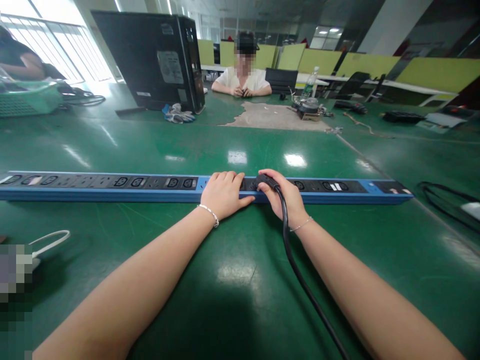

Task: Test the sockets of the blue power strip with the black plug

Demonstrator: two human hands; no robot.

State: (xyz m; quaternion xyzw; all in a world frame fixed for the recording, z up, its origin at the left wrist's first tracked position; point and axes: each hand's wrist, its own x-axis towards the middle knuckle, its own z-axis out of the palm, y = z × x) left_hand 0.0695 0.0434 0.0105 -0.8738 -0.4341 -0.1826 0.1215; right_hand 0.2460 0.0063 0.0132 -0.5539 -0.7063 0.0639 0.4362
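The right hand (284, 199) is closed round a black plug (270, 181) at the blue power strip (187, 186), across which the left hand (224, 195) lies open, the strip stretching crosswise well short of the far edge of the green desk (157, 145), where a computer tower (137, 65) bears labels (170, 67) too small to read.

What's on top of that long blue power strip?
The left hand rests on the power strip; the right hand holds a black plug at its sockets. What lies beneath them is hidden.
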